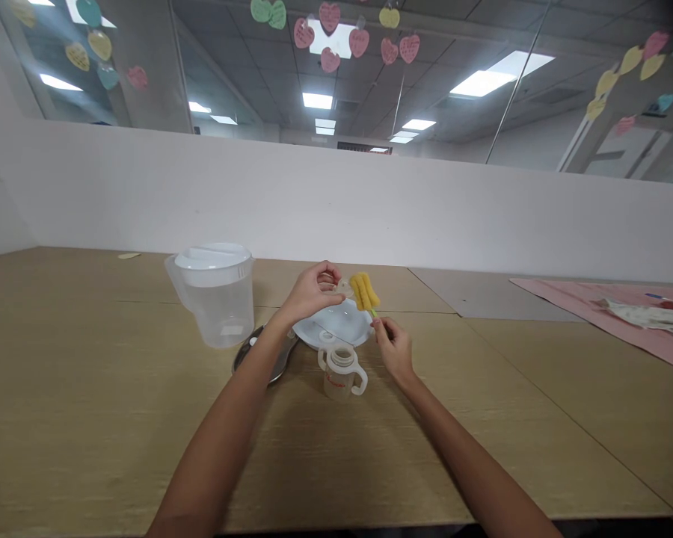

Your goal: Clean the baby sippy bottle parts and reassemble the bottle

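Wooden table (146, 426), wide, below a white wall. Left on it, a lidded clear pitcher (223, 306), upright. Centre, a white bowl (336, 323); beside it a dark metal tray (280, 366), partly behind the left forearm. Nearer, a two-handled bottle (341, 371), upright, mouth open. Hands apart. Right hand (393, 347) pinches the green handle of a yellow sponge brush (364, 291), over the bowl's far right side. Left hand (317, 290) grips a small translucent piece (344, 288) close to the sponge, possibly a bottle top.
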Tool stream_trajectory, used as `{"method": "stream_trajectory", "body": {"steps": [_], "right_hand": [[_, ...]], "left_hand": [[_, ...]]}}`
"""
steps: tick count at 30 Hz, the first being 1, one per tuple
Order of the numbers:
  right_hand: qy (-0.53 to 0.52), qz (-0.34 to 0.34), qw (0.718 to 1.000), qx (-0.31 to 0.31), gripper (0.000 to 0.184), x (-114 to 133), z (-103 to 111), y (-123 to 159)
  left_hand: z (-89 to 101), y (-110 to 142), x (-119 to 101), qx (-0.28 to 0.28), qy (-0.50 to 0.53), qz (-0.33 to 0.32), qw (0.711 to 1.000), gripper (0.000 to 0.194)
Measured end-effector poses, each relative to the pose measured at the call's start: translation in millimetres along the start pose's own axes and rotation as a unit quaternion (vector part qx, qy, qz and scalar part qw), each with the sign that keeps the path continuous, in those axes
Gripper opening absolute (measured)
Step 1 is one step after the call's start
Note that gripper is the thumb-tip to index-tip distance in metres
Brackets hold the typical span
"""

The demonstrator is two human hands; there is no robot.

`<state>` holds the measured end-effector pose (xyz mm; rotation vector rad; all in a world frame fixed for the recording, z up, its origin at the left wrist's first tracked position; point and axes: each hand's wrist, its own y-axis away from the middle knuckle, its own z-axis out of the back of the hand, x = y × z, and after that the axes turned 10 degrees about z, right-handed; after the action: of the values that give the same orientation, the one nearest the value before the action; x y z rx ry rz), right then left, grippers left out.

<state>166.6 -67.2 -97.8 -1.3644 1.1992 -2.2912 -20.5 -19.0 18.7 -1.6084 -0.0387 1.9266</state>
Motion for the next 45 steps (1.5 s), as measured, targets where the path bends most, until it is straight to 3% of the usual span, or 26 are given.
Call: {"method": "stream_trajectory", "body": {"steps": [13, 21, 29, 45], "right_hand": [[0.017, -0.016, 1.000, -0.004, 0.044, 1, 1, -1], [0.027, -0.008, 1.000, -0.001, 0.043, 2, 1, 0], [0.045, -0.009, 0.999, 0.009, 0.045, 4, 2, 1], [0.044, 0.013, 0.999, -0.014, 0.042, 9, 2, 1]], "left_hand": [[0.9, 3, -6, 0.010, 0.038, 0.025, 0.999, 0.032], [2.9, -2, 5, -0.004, -0.006, 0.042, 0.999, 0.030], [4.6, 2, -1, -0.019, -0.042, 0.071, 0.996, 0.021], [5.0, -3, 8, -0.024, -0.029, 0.056, 0.998, 0.017]]}}
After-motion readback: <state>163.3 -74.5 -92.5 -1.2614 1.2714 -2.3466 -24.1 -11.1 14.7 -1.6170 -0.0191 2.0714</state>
